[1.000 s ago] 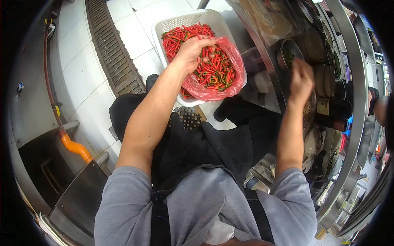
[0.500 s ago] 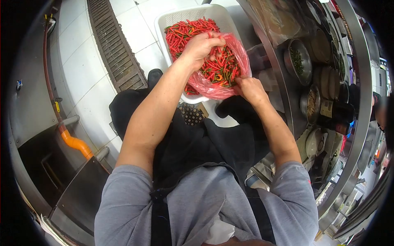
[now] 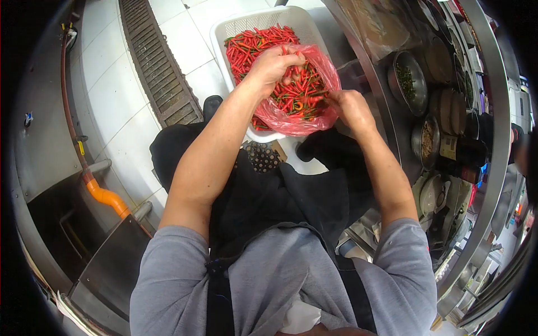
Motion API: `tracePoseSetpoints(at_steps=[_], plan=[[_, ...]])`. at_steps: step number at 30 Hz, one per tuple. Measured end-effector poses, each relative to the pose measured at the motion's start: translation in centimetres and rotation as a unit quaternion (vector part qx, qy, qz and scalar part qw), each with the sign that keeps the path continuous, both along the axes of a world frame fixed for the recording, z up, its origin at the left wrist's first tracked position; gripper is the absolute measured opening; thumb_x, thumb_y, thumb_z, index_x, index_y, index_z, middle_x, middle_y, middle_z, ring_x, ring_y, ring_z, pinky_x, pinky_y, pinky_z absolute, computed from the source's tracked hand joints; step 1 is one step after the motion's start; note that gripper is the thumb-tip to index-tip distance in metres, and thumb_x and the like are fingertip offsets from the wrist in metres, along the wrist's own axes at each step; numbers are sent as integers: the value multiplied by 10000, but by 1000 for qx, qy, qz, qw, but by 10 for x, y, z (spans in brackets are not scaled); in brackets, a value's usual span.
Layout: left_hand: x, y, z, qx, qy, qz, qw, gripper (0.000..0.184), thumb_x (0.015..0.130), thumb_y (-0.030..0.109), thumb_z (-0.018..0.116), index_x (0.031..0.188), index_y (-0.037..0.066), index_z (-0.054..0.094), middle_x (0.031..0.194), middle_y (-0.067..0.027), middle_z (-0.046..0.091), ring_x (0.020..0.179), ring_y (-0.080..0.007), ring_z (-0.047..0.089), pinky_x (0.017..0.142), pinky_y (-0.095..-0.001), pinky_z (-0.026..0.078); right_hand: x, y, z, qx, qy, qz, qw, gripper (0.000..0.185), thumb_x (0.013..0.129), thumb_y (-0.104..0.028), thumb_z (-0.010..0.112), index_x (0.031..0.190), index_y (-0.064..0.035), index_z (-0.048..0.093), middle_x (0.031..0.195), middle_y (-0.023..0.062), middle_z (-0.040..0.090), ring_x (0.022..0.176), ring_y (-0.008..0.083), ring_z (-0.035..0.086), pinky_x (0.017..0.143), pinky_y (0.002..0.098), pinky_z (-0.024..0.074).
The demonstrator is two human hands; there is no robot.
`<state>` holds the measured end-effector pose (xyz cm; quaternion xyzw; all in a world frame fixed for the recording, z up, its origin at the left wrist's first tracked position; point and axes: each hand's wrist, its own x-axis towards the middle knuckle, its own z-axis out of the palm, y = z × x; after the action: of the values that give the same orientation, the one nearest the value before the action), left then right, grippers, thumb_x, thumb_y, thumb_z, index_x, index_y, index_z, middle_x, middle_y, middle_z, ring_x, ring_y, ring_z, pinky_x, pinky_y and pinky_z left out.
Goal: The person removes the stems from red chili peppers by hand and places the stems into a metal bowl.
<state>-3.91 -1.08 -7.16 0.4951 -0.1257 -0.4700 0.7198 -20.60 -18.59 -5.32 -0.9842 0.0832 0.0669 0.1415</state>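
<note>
My left hand (image 3: 273,66) is closed above a translucent red plastic bag (image 3: 330,66), its fingers curled with bits of red chili showing between them. Inside the bag lies a heap of red chilies (image 3: 300,99), many with green stems. At the bag's right rim, my right hand (image 3: 352,108) has thumb and fingers pinched together; what they grip is too small to make out. The bag rests in a white perforated plastic basket (image 3: 223,29), which also holds loose red chilies (image 3: 242,49) to the left of and behind the bag.
A metal shelf to the right carries a bowl of chopped greens (image 3: 406,81) and another bowl (image 3: 427,143) of pale food. A floor drain grate (image 3: 154,61) runs along the white tiles at left. An orange pipe (image 3: 106,196) stands beside steel equipment.
My right hand has moved up and slightly right along the bag's rim. My left hand stays nearly in place over the bag. The basket has not moved.
</note>
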Motion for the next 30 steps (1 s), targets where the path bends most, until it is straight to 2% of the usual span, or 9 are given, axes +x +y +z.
tracePoseSetpoints(at_steps=[5,7,8,10,14,16,19,22,30], plan=[[4,-2,0,-3,3,12,1000,80,841,155,637,861,101,580,728,7,597,608,-83,549,494,-202,367,9,13,25,85,6,-92,992,115,825,-139,669,847,-28,691,723,181,659,636,321,646,590,398,500],[2,-1,4,4,-1,28,1000,61,839,137,625,837,92,584,702,11,588,590,-82,550,472,-208,368,8,11,19,357,38,-218,908,123,849,-109,664,875,9,687,697,111,677,516,172,601,475,283,441],[1,-1,6,10,-5,40,999,50,836,119,614,813,83,588,677,16,578,573,-81,551,451,-215,369,6,12,16,358,38,-217,908,123,849,-109,664,875,9,687,697,111,677,516,172,601,475,283,441],[1,0,5,23,-15,40,999,53,834,119,616,815,76,590,669,11,580,556,-84,548,440,-218,367,-1,18,13,526,-45,-288,799,140,863,-87,655,908,44,667,729,69,676,491,65,540,424,197,359],[2,1,-6,116,-72,-11,991,81,800,117,631,866,73,616,689,10,582,548,-74,523,442,-200,347,-7,23,-2,570,-110,-327,746,162,858,-73,660,948,60,641,776,104,684,485,86,545,408,189,344],[2,2,-7,144,-82,-51,985,100,789,111,630,877,65,626,681,11,581,540,-74,521,436,-201,344,-6,26,-7,634,-204,-345,661,151,856,-61,658,951,55,633,790,116,685,480,88,545,395,186,338],[-2,2,-11,188,-94,-118,970,130,804,115,634,923,64,645,705,9,593,547,-72,520,438,-207,342,-3,28,-7,653,-239,-365,620,150,854,-49,657,961,51,627,791,126,686,481,91,550,386,186,335],[-14,3,-8,9,33,-150,988,184,846,187,684,993,87,636,794,19,609,587,-63,514,478,-207,339,-1,35,-5,637,-219,-349,652,169,850,-52,662,973,59,630,791,121,687,485,87,552,391,183,339],[-16,-3,-13,-17,-17,-122,992,126,871,245,667,861,123,642,733,38,601,623,-50,516,522,-201,338,2,56,2,577,-142,-307,743,204,863,-116,653,982,49,651,760,50,677,455,54,527,381,168,314]])
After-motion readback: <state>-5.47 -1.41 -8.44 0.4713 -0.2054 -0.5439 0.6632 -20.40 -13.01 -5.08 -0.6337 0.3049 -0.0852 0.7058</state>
